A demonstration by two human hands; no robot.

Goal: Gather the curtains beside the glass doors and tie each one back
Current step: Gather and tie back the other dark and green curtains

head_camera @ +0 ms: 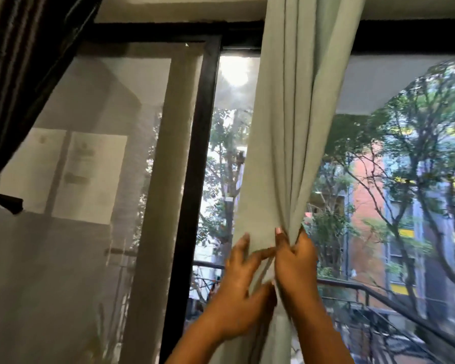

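A pale green curtain (pixel 289 132) hangs in front of the glass doors, bunched into folds at hand height. My right hand (pixel 296 261) grips the gathered folds from the right, thumb up against the cloth. My left hand (pixel 239 279) lies on the curtain's left side with its fingers spread, the index finger stretched across towards the right hand. A dark curtain (pixel 19 74) hangs at the far left, cinched by a dark tie (pixel 7 202).
A black door frame (pixel 195 164) runs down the middle. Left of it hangs a sheer mesh screen (pixel 90 179) with two papers behind it. Through the right pane (pixel 405 179) I see trees, buildings and a balcony railing (pixel 373 292).
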